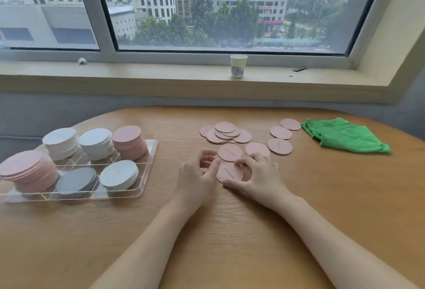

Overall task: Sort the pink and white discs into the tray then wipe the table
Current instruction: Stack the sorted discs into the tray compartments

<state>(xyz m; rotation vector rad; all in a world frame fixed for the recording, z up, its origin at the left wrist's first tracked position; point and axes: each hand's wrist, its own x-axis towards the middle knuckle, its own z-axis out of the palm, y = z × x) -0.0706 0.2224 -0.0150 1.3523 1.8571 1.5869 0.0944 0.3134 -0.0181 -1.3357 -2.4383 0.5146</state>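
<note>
Both hands are working one pink disc (229, 172) flat on the table (230, 231): right hand (259, 177) is pinching its edge with curled fingers, left hand (197, 173) is curling in at the other edge, contact unclear. Sorting is still running; next move looks like lifting it and carrying it left to a pink stack in the tray (147, 169). Loose pink discs (226, 132) are waiting just beyond, green cloth (345, 136) is sitting unused, and fingertip contact is hard to make out.

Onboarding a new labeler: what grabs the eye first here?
Both hands, the left hand and right hand, meet mid-table on one pink disc, with loose pink discs scattered just beyond. A clear tray of pink and white stacks sits left; a bright green cloth lies far right.
</note>
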